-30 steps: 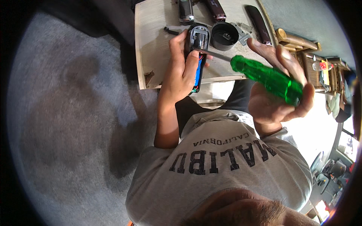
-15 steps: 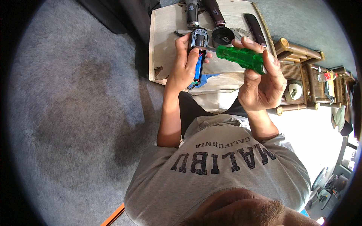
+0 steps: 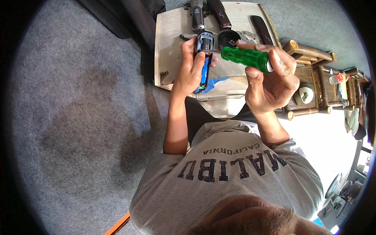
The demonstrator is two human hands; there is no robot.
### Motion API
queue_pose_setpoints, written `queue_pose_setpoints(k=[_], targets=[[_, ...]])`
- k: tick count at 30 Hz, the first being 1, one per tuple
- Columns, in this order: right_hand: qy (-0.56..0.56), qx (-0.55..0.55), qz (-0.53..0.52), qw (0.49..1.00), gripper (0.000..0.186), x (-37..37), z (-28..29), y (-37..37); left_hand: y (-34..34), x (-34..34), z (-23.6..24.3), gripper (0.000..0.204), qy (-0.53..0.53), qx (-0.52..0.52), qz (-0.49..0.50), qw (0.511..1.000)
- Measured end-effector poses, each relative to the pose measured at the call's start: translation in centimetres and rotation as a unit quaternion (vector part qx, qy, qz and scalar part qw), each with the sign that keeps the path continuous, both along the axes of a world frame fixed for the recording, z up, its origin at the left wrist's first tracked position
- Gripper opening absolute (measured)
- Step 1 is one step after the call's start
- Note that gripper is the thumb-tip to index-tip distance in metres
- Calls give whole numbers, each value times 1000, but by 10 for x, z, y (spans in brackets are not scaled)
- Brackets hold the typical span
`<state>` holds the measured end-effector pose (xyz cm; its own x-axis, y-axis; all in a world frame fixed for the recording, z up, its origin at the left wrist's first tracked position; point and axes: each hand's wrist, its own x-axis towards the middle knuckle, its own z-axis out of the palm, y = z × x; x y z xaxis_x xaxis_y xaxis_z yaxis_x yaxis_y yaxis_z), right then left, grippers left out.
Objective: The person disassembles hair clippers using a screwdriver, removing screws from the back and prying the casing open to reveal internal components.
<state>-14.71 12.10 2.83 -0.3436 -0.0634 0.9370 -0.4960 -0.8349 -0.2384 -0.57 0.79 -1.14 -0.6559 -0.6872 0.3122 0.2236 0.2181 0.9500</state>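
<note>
My left hand is closed around an opened handheld appliance. Its dark housing shows a blue cylindrical battery, red wires and a dark motor-like cylinder in the upper part. My right hand holds a screwdriver by its green see-through handle, between thumb and fingers. The thin shaft points left, and its tip is at the housing near my left thumb; exactly what it touches is hidden.
A pale wooden table carries a grey handheld device, a maroon device, a round black cup, a dark long cover and a blue cloth. Bamboo furniture with a cap stands on the right.
The screwdriver handle has shifted slightly left, and my right fingers have changed their grip on it, with the thumb lower. My left hand and the appliance have barely moved.
</note>
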Motion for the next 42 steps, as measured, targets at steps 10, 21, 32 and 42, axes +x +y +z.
queue_pose_setpoints(k=[10, 21, 32, 42], targets=[[17, 9, 26, 999, 44, 1, 2, 2, 1, 1, 2, 40, -9, -11, 6, 1000], [10, 36, 13, 999, 58, 5, 4, 5, 0, 4, 2, 40, -37, -18, 5, 999], [51, 29, -8, 998, 77, -5, 1, -3, 0, 3, 2, 45, -18, -34, 3, 999], [102, 105, -49, 988, 72, 0, 16, 12, 2, 3, 3, 43, -20, -38, 11, 999]])
